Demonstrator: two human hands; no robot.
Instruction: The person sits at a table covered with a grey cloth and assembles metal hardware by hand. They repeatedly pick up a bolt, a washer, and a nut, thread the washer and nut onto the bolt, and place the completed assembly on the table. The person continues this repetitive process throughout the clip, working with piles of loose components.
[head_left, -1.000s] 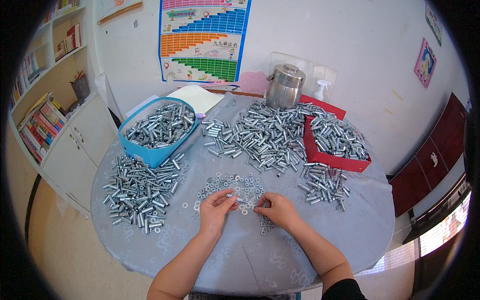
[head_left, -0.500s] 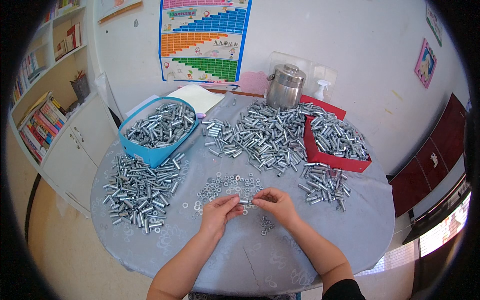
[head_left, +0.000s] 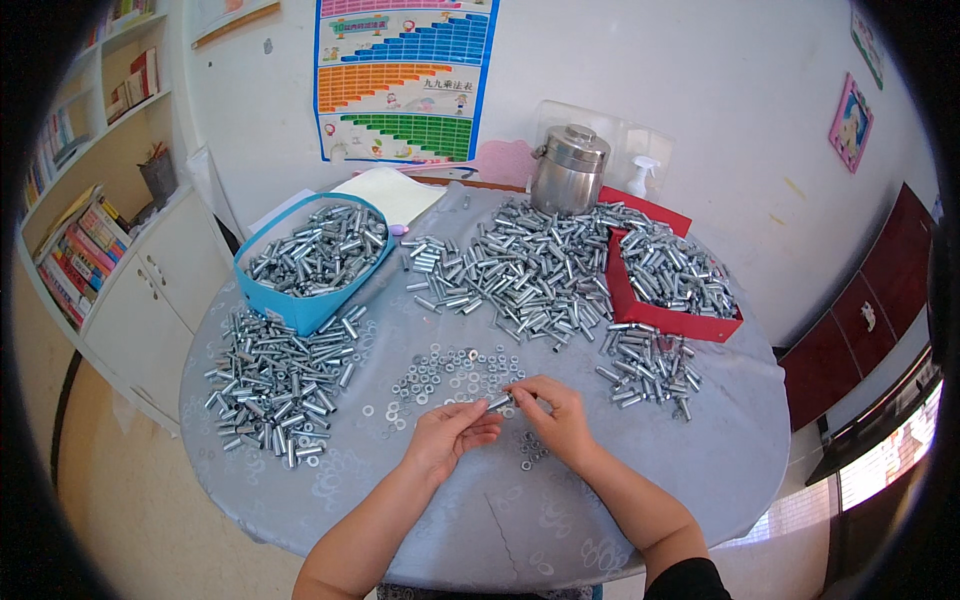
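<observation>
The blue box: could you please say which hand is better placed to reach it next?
Left, I'd judge: the left hand is nearer the blue box on that side; the right hand would likely cross over it. Both are at a tube.

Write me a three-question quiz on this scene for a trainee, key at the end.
1. Multiple choice: what do the left hand and right hand hold between them?
A) book
B) small metal cylinder
C) spray bottle

2. True or false: the blue box holds metal pieces.

3. Short answer: what colour is the container to the right of the steel canister?

Key: 1 B; 2 true; 3 red.
</observation>
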